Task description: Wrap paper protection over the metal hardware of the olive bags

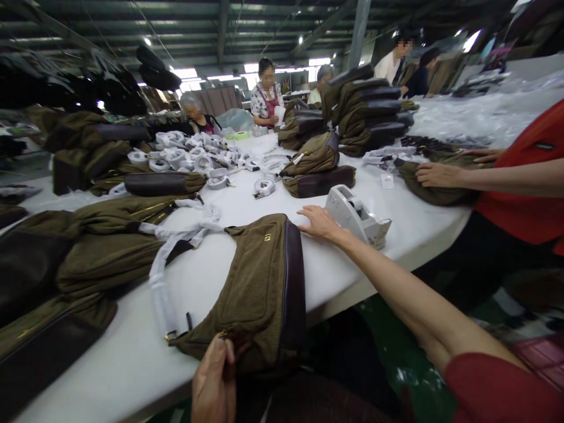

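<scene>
"What is overhead?"
"A dark ceiling (pixel 187 29) with beams (pixel 223 29) and small bright lamps (pixel 147 41); a grey pillar (pixel 360 29) rises to it."
"And lower down?"
"Bright windows (pixel 319 61) at the back, a white table (pixel 326 273), a green floor (pixel 385 335)."

Ribbed olive bag (pixel 253 267), dark-brown base (pixel 294 288), white table (pixel 325 273), grey dispenser (pixel 346 207).

Coiled straps (pixel 176 157), clear plastic (pixel 467 120), grey pillar (pixel 360 35).
</scene>
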Demonstrator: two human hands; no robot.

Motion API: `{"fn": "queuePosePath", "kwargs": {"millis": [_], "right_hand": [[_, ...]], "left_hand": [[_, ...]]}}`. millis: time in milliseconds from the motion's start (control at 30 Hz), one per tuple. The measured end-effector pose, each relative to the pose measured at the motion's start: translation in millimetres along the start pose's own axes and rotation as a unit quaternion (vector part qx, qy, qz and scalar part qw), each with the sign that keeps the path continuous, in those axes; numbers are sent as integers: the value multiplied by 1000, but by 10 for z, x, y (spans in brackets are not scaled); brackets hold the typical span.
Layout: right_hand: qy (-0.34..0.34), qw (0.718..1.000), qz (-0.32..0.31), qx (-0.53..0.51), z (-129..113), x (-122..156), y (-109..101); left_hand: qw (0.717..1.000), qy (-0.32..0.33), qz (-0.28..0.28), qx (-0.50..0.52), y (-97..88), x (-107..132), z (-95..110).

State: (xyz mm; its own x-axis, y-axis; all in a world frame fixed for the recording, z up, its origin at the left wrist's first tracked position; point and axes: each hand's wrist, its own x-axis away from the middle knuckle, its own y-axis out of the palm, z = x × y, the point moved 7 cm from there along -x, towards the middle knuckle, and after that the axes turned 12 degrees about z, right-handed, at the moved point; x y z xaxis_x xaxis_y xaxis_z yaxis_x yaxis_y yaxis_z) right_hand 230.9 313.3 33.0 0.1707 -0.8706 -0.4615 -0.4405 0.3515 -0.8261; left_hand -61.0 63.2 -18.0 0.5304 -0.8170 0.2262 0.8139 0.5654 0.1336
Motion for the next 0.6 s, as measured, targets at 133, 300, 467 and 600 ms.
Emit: {"fn": "queuePosePath", "kwargs": {"millis": [133,300,467,600], "right_hand": [[22,998,-51,17,72,-66,172],[24,997,-69,-9,103,110,77],[64,992,-25,-101,175,256,-150],[122,974,26,-188,263,310,-288]], "left_hand": [[1000,7,12,5,-1,-29,-19],[1000,-3,-21,-14,111,-63,-49],[998,-13,-50,-41,216,-80,-70],[997,-9,-67,-40,236,-90,-73]]}}
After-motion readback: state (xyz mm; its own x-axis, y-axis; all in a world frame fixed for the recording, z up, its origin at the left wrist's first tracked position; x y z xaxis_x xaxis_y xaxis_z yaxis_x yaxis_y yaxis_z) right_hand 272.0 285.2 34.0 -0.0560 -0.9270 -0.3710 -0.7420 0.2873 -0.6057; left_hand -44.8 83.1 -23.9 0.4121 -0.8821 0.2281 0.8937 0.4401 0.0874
